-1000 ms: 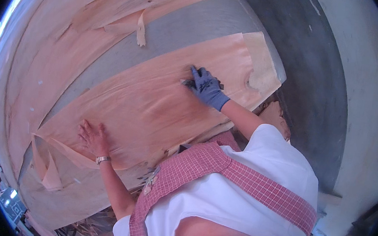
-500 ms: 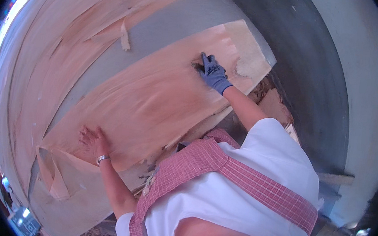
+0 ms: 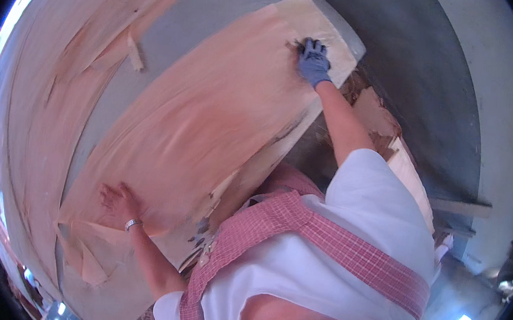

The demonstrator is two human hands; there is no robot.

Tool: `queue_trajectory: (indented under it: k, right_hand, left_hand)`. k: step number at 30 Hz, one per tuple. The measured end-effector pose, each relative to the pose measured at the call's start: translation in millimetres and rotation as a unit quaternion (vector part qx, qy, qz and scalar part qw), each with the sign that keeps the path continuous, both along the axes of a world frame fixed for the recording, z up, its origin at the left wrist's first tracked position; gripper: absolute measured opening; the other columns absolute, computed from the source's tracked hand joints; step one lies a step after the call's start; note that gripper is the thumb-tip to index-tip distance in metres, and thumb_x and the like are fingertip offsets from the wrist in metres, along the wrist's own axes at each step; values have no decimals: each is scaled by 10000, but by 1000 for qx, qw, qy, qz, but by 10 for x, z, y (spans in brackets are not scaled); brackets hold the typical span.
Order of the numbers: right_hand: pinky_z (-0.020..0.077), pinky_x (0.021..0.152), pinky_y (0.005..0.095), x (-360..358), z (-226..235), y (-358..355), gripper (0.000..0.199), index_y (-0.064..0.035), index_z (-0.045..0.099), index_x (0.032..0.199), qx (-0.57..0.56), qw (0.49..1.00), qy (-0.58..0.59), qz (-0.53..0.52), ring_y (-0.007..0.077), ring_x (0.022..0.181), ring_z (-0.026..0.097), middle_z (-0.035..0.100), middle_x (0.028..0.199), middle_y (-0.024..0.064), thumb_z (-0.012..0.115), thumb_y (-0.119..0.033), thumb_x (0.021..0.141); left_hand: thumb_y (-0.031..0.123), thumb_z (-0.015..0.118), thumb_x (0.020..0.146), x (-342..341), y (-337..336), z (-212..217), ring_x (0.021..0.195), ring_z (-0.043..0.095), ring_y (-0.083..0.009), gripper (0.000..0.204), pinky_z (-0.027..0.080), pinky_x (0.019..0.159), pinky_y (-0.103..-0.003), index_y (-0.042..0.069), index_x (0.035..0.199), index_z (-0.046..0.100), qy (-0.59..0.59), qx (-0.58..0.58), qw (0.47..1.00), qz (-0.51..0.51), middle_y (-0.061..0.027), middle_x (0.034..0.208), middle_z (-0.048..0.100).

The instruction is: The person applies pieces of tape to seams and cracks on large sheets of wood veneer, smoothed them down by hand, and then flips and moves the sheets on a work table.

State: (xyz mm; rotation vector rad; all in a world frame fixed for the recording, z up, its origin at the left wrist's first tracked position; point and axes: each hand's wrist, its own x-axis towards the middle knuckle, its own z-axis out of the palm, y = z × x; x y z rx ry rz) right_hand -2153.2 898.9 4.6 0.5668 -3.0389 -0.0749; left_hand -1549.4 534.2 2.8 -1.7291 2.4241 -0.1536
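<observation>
A large, thin sheet of pale reddish wood veneer lies in front of me, with a lighter end at the upper right. My left hand, bare with a watch at the wrist, rests on its lower left part with fingers spread. Near the far right end, my right hand wears a blue-grey work glove and presses on the sheet, fingers apart. Beside the gloved thumb is a small dark patch; whether it is shadow or a gap cannot be made out. A torn, folded flap of veneer shows below my left hand.
More veneer sheets with ragged edges are spread on the left, past a grey strip of surface. A loose veneer scrap sticks up there. Broken brown veneer pieces lie right of the sheet, by a dark grey surface.
My gloved right hand has slid up and right across the veneer toward its far end, its fingers now more spread. My left hand has stayed on nearly the same spot. The view has shifted slightly.
</observation>
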Motion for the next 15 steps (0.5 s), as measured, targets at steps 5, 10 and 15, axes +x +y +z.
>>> queue_trajectory:
  k: [5,10,15]
  right_hand:
    - [410,1015,555,-133,4,53,531,-128,421,1403,77,989,93,90,411,1316,395,399,1447,211,438,-438,972]
    - [359,1082,488,415,107,-567,463,-74,487,1337,-82,956,-19,280,369,1306,418,492,1367,194,515,-301,935]
    - [363,1082,476,305,47,-469,470,-93,463,1372,-73,950,-13,302,396,1305,408,462,1401,202,501,-288,946]
  left_hand:
    - [562,408,952,-185,49,120,1446,238,-306,756,137,1184,-473,85,1518,255,28,4,1000,11,-146,1557,293]
    - [550,429,939,-262,173,345,1437,255,-302,748,131,1189,-467,90,1509,278,-24,27,998,55,-147,1545,311]
    - [543,492,901,-131,109,233,1426,273,-312,746,157,1180,-476,102,1481,332,74,-6,996,48,-145,1526,341]
